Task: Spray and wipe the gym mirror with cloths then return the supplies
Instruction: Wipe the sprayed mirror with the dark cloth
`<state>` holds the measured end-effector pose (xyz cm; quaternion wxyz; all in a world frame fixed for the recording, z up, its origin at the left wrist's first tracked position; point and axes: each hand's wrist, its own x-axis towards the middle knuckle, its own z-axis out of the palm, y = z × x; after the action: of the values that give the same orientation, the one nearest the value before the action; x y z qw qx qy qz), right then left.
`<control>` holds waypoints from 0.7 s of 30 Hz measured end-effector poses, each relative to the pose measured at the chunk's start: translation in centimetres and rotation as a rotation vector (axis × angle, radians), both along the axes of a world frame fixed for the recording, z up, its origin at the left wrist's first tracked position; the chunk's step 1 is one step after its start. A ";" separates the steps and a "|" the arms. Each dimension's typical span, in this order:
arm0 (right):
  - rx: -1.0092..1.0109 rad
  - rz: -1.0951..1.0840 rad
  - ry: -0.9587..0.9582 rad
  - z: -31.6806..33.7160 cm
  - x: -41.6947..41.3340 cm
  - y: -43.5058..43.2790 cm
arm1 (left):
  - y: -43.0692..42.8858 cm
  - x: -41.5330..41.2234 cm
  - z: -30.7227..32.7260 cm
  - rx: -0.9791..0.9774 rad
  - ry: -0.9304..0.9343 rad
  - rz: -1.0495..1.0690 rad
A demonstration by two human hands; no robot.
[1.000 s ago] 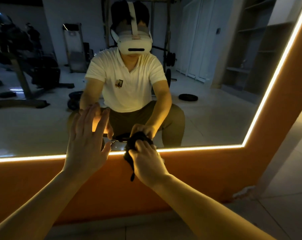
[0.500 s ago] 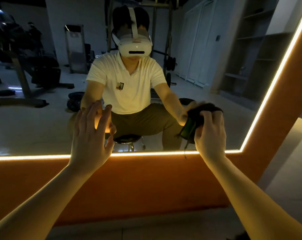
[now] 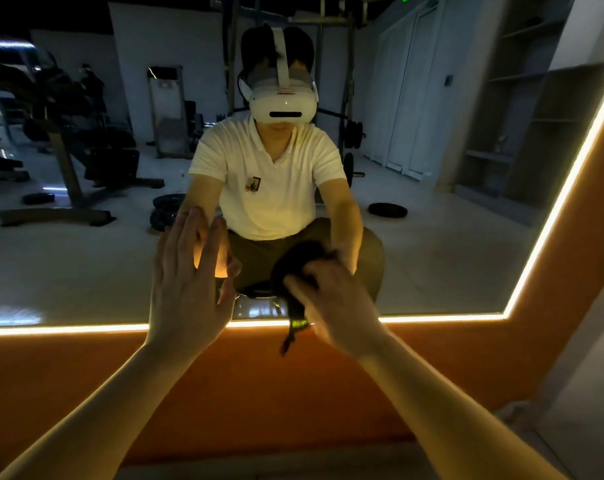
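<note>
Gripping dark cloth (image 3: 295, 268), right hand (image 3: 331, 303) apparently touches mirror (image 3: 449, 254).

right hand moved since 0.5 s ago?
Yes. The right hand, gripping the dark cloth, has swept left along the mirror, away from the corner of the light strip, toward the left hand.

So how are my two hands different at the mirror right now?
The left hand is flat against the mirror, fingers straight; the right hand grips a dark cloth. The left hand looks sharp; the right hand is blurred. Both are near the mirror's lower edge.
</note>
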<state>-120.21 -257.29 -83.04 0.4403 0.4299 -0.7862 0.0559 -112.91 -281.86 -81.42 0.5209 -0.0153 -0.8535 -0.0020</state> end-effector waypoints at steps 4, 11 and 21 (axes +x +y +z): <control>-0.501 -0.245 0.020 7.0 -1.3 2.4 | 0.0 -0.5 -0.1 0.021 0.033 -0.033; -0.036 -0.011 0.116 1.2 0.8 -5.0 | 0.2 -0.2 0.4 0.077 0.073 -0.114; -0.333 -0.153 0.112 6.0 -1.2 -0.4 | -1.3 0.4 0.9 0.044 0.034 -0.092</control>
<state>-121.43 -257.67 -77.04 0.5515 0.2925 -0.7707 0.1276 -112.55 -283.12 -80.55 0.5349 -0.0429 -0.8427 -0.0443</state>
